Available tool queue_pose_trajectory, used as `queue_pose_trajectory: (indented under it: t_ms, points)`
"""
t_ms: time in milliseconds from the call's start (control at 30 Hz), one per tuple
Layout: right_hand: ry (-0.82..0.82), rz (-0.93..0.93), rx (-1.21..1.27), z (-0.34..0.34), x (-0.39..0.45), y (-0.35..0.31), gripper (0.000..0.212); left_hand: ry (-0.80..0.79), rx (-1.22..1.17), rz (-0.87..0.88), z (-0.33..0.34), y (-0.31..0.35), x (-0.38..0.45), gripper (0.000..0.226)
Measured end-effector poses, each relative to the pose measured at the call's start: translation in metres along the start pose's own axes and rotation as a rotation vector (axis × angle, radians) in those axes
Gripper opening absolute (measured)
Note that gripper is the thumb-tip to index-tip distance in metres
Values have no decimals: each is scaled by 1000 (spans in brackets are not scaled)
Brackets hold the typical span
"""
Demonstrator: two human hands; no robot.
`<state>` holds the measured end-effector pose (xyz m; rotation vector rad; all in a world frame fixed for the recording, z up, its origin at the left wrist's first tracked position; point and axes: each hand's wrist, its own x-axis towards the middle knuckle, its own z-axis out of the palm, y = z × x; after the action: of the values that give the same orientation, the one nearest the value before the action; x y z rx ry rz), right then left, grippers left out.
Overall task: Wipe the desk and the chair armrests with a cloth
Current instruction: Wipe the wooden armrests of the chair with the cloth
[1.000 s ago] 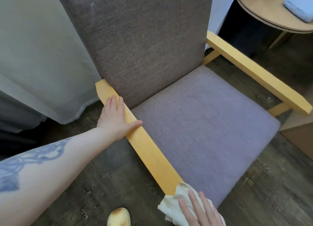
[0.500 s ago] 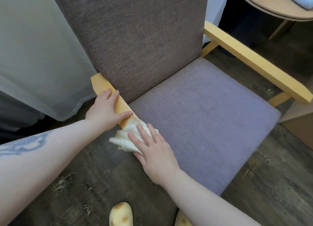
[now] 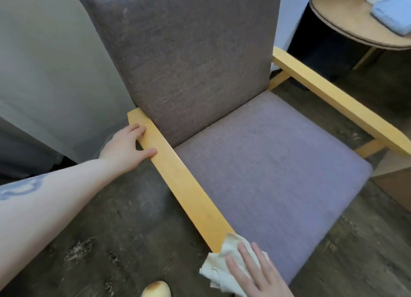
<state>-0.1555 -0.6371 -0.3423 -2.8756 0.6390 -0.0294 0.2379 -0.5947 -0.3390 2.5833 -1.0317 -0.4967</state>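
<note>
- The cloth (image 3: 224, 261) lies bunched at the front end of the near armrest (image 3: 178, 181), spilling off the tip toward the seat cushion (image 3: 273, 170) edge and partly hidden under your right hand (image 3: 255, 272).
- Your right fingers (image 3: 244, 255) are spread flat and pressing down on the cloth, not pinching it; the palm runs out of frame, so you cannot tell how much cloth sits beneath it.
- Expect the cloth to be light, limp and thin. It likely bunches and folds under a sliding hand, so hold it by broad palm pressure in the middle of the wad, with loose corners tucked under, not by an edge.
- It looks creased and slightly discoloured; whether it is damp cannot be told.
- Your left hand (image 3: 126, 147) grips the rear of the same armrest beside the backrest (image 3: 182, 58), thumb on the outer top edge, fingers curled over the wood and clamped on it, bracing the chair.
- The armrest looks like smooth, finished wood: stiff, flat-topped, probably slick, so the cloth should glide easily and may slip off the narrow edges.
- The far armrest (image 3: 333, 98) stands bare across the seat, well apart from the cloth.
- The round counter (image 3: 347, 23) sits beyond it, carrying a pale blue pouch (image 3: 393, 14).
</note>
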Motion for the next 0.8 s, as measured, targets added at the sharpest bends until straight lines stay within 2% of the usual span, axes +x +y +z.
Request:
queue_pose_trajectory:
  t_ms: [33,133,333,433,567,733,800]
  points:
    - [-11,-10,50,0,17,-5,37,7,7,14,0,-1,0,73]
    - [-90,-8,178,4,77,-26,51,24,67,71,-4,-4,1,63]
    - [-133,-17,120,25,202,-59,53,15,120,110,-8,-6,7,52]
    - [-190,-7,70,28,237,-70,54,26,127,108,-9,-4,8,44]
    - [-129,-35,112,27,208,-61,54,37,132,79,-4,2,3,44]
    - [-115,-71,105,12,95,-29,57,-14,132,-1,12,24,-7,68]
    - [-92,-45,126,3,50,-18,51,-26,111,-56,17,34,-12,76]
